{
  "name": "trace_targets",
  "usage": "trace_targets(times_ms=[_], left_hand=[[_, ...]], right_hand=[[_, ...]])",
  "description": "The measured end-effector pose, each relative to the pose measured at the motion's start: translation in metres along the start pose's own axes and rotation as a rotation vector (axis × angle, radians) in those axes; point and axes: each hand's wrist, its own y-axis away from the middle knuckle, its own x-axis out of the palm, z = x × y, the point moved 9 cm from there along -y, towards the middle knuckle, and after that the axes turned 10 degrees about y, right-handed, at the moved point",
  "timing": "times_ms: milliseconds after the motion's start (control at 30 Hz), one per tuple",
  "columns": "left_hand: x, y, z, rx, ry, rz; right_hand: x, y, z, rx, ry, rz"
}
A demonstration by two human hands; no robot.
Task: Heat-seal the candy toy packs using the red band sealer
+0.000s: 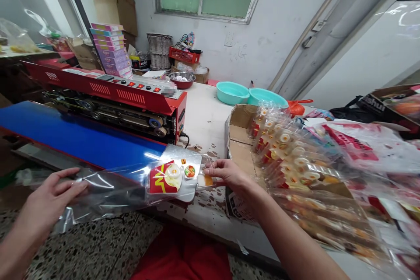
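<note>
A long clear plastic bag (pixel 111 188) is stretched between my two hands in front of the red sealing machine (pixel 138 96). Inside its right part lie a red and yellow fries-box piece (pixel 160 178), a fried-egg piece (pixel 173 173) and small food-shaped pieces (pixel 190 171). My left hand (pixel 62 190) pinches the bag's left part. At the other end, my right hand (pixel 226 174) has thumb and fingers closed on the bag, beside an orange-brown piece (pixel 205 180). Beneath the filled part is the metal plate (pixel 187 155) at the end of the blue conveyor belt (pixel 78 133).
To the right, a cardboard box (pixel 241 133) holds several filled clear bags (pixel 288 157). Two turquoise basins (pixel 232 92) and a metal bowl (pixel 182 79) stand farther back. Stacked pink and purple boxes (pixel 113 52) rise behind the machine. White plastic bags (pixel 367 144) pile up at the far right.
</note>
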Motion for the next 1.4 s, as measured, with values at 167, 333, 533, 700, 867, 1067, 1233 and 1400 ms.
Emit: trace_targets(times_ms=[167,333,533,700,867,1067,1233,1400], left_hand=[[0.07,0.074,-0.09,0.908,-0.389,0.025],[0.166,0.111,-0.096,0.95,-0.513,0.303],[0.181,0.093,-0.095,0.817,-0.628,0.393],[0.184,0.083,-0.1,0.756,-0.648,0.479],[0.179,0.084,-0.099,0.72,-0.542,0.539],[0.176,0.077,-0.092,0.688,-0.553,0.473],[0.177,0.076,-0.091,0.699,-0.575,0.434],[0.178,0.082,-0.092,0.754,-0.555,0.482]], right_hand=[[0.007,0.001,0.002,-0.015,0.026,0.016],[0.009,0.004,0.0,0.019,0.02,-0.021],[0.008,0.004,0.004,-0.026,0.068,0.0],[-0.007,0.007,0.02,-0.164,0.209,-0.194],[0.028,0.045,0.091,-0.773,0.755,-0.485],[0.09,0.024,0.105,-0.791,1.238,-0.294],[0.098,0.019,0.103,-0.775,1.304,-0.24],[0.086,0.023,0.106,-0.688,1.075,-0.139]])
